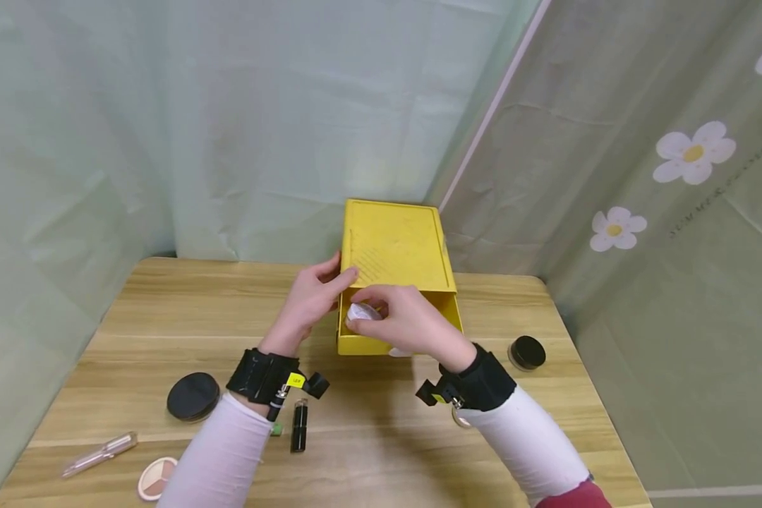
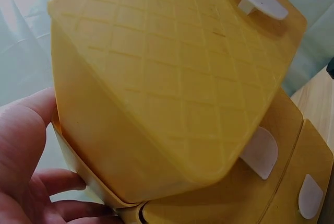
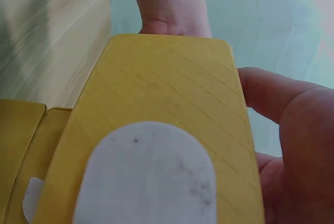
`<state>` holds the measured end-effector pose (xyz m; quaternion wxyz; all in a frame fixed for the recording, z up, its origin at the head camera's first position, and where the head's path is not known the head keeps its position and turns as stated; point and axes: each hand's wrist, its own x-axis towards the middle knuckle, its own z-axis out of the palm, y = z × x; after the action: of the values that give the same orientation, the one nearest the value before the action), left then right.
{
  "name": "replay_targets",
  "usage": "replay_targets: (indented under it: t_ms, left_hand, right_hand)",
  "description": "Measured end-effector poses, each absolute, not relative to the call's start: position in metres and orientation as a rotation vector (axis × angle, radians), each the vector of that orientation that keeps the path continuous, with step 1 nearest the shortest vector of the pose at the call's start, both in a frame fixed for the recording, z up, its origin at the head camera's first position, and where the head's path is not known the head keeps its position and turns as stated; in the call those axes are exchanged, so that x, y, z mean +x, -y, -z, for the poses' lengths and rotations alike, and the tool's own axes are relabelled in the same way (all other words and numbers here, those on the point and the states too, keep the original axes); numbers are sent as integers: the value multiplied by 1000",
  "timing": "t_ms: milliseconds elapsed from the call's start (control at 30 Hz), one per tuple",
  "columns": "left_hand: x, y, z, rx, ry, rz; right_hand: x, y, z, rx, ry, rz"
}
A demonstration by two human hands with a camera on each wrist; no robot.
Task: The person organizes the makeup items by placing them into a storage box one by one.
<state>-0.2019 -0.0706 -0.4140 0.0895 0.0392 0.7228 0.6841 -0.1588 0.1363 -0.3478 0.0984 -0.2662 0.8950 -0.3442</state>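
A yellow drawer cabinet [image 1: 396, 243] stands at the back of the table with its top drawer [image 1: 360, 346] pulled out. My left hand [image 1: 311, 300] grips the cabinet's front left edge, thumb on the top and fingers down the side. Over the drawer's left part, my right hand [image 1: 413, 321] pinches a small white round item [image 1: 363, 312] between thumb and fingers. Its exact kind I cannot tell. On the drawer front is a white handle [image 3: 148, 177]. That front hides the white item in both wrist views.
Around lie a black round compact [image 1: 193, 396], a black-lidded jar [image 1: 527, 353], a black lipstick tube [image 1: 299, 425], a clear pink tube [image 1: 100, 454] and a three-colour palette [image 1: 156, 478]. Lower drawers [image 2: 271, 182] with white handles sit underneath. A curtain [image 1: 279, 127] hangs behind.
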Motion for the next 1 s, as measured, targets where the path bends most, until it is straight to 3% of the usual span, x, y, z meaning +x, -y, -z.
replay_targets:
  t_ms: [1000]
  left_hand:
    - [-200,70,416,102,-2120,-2057]
  right_hand:
    - [-168,-123,352,-805,-2625,869]
